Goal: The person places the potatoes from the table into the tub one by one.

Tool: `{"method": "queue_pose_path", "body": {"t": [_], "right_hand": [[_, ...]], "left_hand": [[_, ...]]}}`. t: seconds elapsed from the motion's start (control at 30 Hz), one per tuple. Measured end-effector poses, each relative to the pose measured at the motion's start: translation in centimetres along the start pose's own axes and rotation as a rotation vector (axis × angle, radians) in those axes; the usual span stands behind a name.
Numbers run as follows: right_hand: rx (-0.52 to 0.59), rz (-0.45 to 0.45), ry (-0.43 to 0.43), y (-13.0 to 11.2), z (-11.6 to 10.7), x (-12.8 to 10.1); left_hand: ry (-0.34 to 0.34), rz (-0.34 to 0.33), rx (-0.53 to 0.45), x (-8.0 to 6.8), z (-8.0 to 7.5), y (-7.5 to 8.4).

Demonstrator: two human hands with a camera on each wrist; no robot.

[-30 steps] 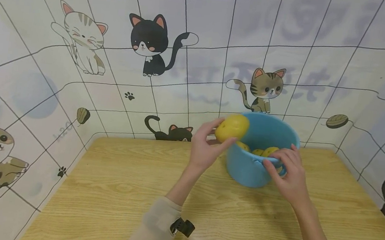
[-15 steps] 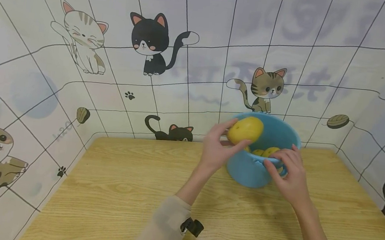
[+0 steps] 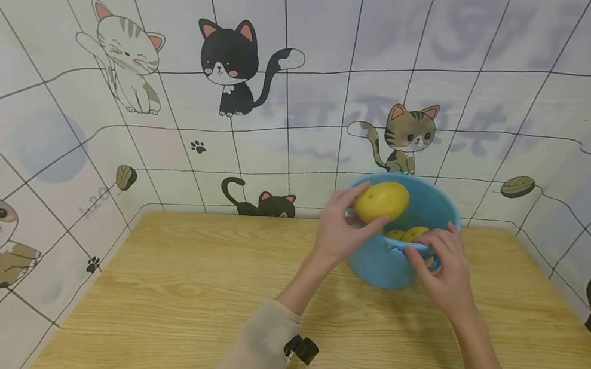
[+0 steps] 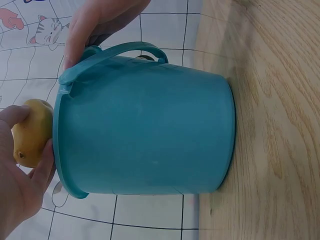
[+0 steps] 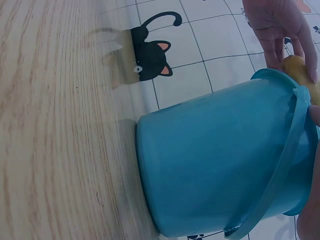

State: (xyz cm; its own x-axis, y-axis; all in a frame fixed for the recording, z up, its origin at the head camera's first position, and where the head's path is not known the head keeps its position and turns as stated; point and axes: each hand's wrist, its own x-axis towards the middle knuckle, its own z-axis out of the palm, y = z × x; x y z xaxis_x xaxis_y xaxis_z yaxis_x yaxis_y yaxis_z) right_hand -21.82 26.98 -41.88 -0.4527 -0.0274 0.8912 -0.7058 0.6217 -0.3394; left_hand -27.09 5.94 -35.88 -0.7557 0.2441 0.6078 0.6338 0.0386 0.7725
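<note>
My left hand [image 3: 342,228] grips a smooth yellow mango [image 3: 382,202], thumb on one side and fingers on the other. The mango is over the opening of a blue bucket [image 3: 384,266], at its left rim; in the left wrist view the mango [image 4: 33,132] shows just above that rim. Several more yellow fruits [image 3: 416,233] lie inside the bucket, partly hidden by its front wall and my right hand. My right hand [image 3: 444,263] pinches the bucket's front right rim, thumb outside and fingers over the edge. The bucket stands upright on the table.
The wooden table [image 3: 197,294] reaches back to a wall [image 3: 316,90] with a printed cat-and-grid covering. The bucket's handle [image 4: 115,55] hangs folded against its side. Dark wrist cameras [image 3: 302,349] sit on both sleeves.
My left hand has carried the mango to the right, from beside the bucket's left rim to over its opening. My right hand stays on the rim, and the bucket has not visibly moved.
</note>
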Motion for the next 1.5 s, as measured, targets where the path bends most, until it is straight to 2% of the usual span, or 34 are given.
{"method": "queue_pose_path", "body": {"t": [0.13,0.33,0.67,0.73,0.97,1.2,1.33,1.5], "right_hand": [[0.002,-0.001,0.002,-0.1,-0.1,0.0],[-0.008,-0.002,0.001,0.0,-0.1,0.0],[0.006,0.001,-0.042,-0.2,-0.3,0.2],[0.010,0.007,-0.068,-0.4,-0.5,0.3],[0.016,0.022,-0.126,-0.7,-1.2,0.6],[-0.009,0.058,-0.144,-0.9,-1.8,0.7],[-0.003,0.053,-0.132,-1.0,-1.9,0.8],[-0.016,0.071,-0.146,-1.0,-2.0,0.8]], "left_hand": [[0.003,0.015,-0.031,0.0,0.2,-0.1],[-0.042,0.048,-0.112,-0.2,0.5,-0.4],[-0.063,0.169,-0.049,-1.0,-0.2,-0.3],[-0.060,0.173,-0.045,-1.2,-0.4,0.1],[-0.077,0.124,-0.069,-2.2,-2.2,2.9],[-0.064,0.097,-0.083,-2.4,-2.1,0.2],[-0.061,0.106,-0.077,-2.7,-2.4,0.1],[-0.096,0.092,-0.051,-3.1,-3.1,-0.7]]}}
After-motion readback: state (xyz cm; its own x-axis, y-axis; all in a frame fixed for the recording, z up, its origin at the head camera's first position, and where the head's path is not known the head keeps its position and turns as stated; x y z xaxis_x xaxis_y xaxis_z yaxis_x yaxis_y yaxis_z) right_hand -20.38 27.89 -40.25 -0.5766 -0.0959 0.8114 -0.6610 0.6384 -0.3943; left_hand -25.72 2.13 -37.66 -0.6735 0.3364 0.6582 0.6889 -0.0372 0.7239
